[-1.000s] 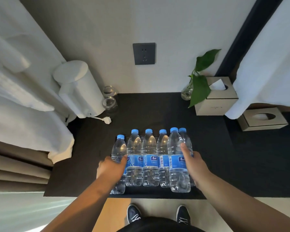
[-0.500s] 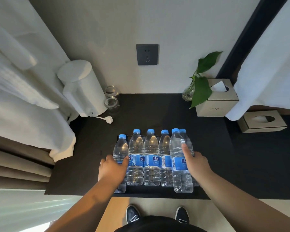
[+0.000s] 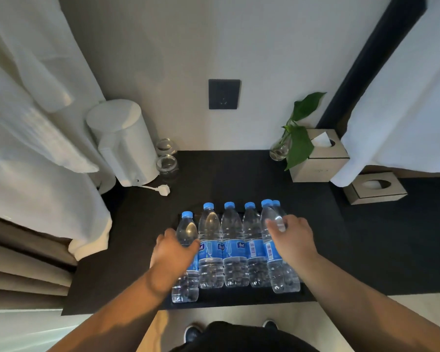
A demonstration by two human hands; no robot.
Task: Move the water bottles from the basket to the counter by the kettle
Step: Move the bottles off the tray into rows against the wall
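- Six water bottles (image 3: 230, 250) with blue caps stand upright in a tight row in a low dark tray (image 3: 239, 301) at the front edge of the black surface (image 3: 226, 174).
- The left hand (image 3: 174, 252) grips the leftmost bottle (image 3: 187, 229) at its middle. The fingers are curled round its far side and the thumb lies on the near side. This bottle stands a little nearer the front than its neighbours.
- The right hand (image 3: 294, 240) holds the nearer right-end bottle (image 3: 277, 278) by its shoulder, thumb and fingers closed round it just below the cap. A second bottle stands close behind it.
- The four bottles between the hands are untouched.
- The white kettle (image 3: 127, 143) stands at the back left of the surface, well apart from the tray, with two small glass jars (image 3: 167, 163) just beside it and a white plug (image 3: 163, 190) lying in front.
- At the back right are a leafy plant (image 3: 299, 146) in a glass vase and a tissue box (image 3: 320, 161).
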